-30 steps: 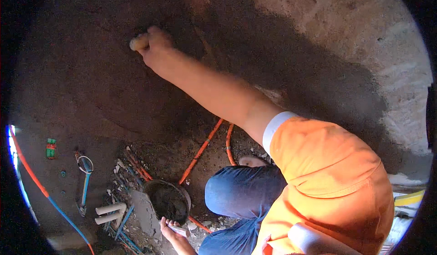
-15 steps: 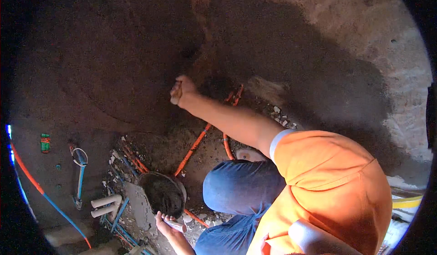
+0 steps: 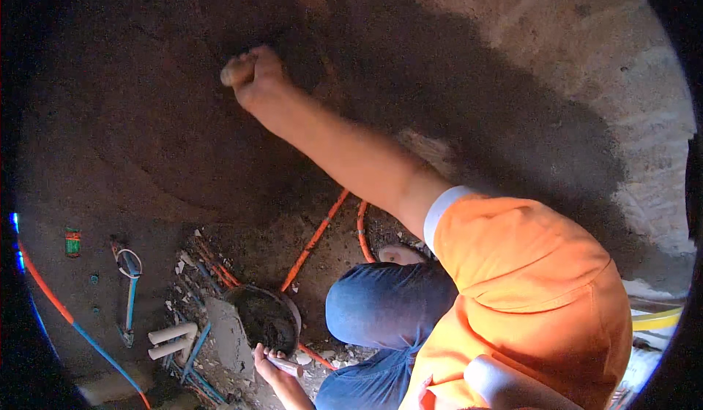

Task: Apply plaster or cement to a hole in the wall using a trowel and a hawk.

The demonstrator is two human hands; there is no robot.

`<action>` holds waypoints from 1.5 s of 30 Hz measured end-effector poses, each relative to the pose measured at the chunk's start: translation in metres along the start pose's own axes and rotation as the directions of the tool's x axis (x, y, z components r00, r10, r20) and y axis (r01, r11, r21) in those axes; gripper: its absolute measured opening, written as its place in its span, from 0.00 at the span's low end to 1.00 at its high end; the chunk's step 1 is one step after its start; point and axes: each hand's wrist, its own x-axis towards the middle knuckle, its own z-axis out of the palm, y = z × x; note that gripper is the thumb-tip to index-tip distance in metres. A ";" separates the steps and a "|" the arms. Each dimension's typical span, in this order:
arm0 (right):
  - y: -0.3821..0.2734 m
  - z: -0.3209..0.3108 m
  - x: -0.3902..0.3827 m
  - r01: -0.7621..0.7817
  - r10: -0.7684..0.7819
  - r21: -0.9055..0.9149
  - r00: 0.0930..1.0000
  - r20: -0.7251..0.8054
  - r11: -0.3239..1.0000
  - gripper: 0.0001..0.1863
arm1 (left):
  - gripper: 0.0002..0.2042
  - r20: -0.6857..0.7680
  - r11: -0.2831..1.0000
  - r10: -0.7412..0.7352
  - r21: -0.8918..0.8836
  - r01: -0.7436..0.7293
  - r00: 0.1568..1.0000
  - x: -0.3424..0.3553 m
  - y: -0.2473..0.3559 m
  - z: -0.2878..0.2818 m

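Observation:
My right hand (image 3: 260,77) is raised at the dark, damp plastered wall (image 3: 146,117), closed on a short, rounded wooden tool or handle (image 3: 234,72); blur hides whether a blade lies beneath it. Low in the view, my left hand (image 3: 269,362) grips a pale handle (image 3: 290,368) beside a bucket (image 3: 289,306) with dark wet mortar inside. A grey, mortar-smeared flat plate (image 3: 225,326) lies at the bucket's left, close to that hand; I cannot tell whether the handle joins it.
Orange conduits (image 3: 315,241) run behind my bent knee (image 3: 366,307). Pipe stubs (image 3: 168,337), blue pipes and rubble crowd the lower left, near a blue pipe with a white loop (image 3: 132,300), a small green box (image 3: 72,242) and a red-blue hose (image 3: 55,300). A yellow strip (image 3: 655,318) shows at right.
My right hand dropped toward the middle half a second ago and is now back up and to the left, near where it was a second ago. My left hand stays almost still.

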 end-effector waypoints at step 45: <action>-0.014 -0.113 -0.002 0.043 0.027 -0.516 0.992 0.127 0.856 0.06 | 0.13 -0.073 0.999 -0.035 -0.021 0.034 0.997 0.013 0.002 0.005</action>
